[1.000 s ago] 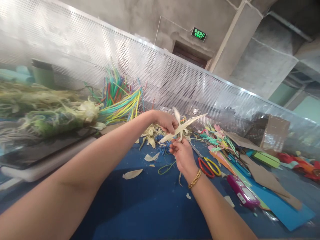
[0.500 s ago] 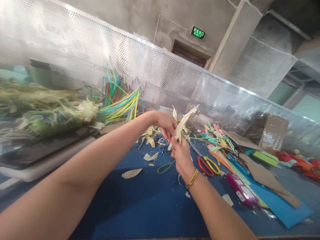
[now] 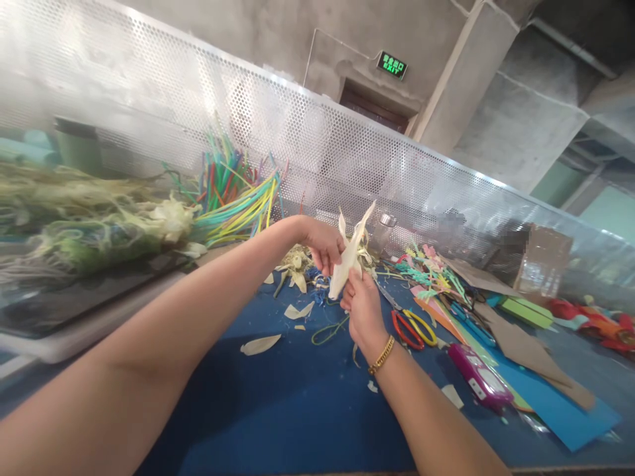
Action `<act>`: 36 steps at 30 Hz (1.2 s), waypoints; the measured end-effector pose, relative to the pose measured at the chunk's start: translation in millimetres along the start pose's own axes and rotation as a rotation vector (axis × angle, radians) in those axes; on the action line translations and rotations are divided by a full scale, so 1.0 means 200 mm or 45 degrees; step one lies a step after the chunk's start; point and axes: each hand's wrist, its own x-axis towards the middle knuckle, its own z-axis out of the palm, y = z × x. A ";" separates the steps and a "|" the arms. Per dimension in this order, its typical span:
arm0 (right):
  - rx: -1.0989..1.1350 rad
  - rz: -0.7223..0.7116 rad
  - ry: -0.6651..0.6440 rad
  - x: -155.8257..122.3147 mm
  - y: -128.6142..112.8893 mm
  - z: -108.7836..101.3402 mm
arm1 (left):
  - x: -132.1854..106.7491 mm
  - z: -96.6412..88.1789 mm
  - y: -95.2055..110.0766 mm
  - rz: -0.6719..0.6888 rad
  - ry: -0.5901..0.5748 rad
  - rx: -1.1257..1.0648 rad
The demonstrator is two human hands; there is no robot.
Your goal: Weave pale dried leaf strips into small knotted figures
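Observation:
Between my hands stands a pale, dried corn husk (image 3: 349, 259), its pointed tips upward and its broader end down. My left hand (image 3: 323, 244) pinches its left side with curled fingers. Lower on the right, my right hand (image 3: 366, 305), with a gold bracelet at the wrist, grips it between thumb and fingers. Behind the hands lies a heap of husk pieces (image 3: 297, 270) with some blue strands (image 3: 321, 285). Loose husk scraps (image 3: 261, 344) and a loop of green cord (image 3: 327, 332) rest on the blue tabletop (image 3: 278, 410).
Red and yellow-handled scissors (image 3: 414, 329) lie right of my right hand, near a purple device (image 3: 480, 378) and coloured paper (image 3: 560, 410). Colourful pipe cleaners (image 3: 243, 208) and fibre bundles (image 3: 109, 228) fill the left. A perforated metal screen (image 3: 317, 139) stands behind.
The husk has turned more upright and shifted slightly left, showing its broad face and lower end. My left hand has moved a little left, away from my right hand.

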 end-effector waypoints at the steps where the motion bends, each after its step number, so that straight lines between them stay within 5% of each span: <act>1: -0.026 -0.005 -0.001 0.00 -0.01 0.00 | 0.01 0.01 0.01 -0.007 -0.015 0.006; 13: -0.096 -0.015 0.153 0.03 -0.01 -0.01 | -0.02 -0.01 0.01 -0.031 -0.036 -0.042; 24: -0.017 -0.039 0.109 0.03 -0.01 0.00 | 0.03 0.06 0.05 0.060 0.015 -0.042; 36: -0.009 -0.045 0.135 0.04 0.02 -0.01 | -0.01 -0.01 0.01 0.123 0.218 -0.110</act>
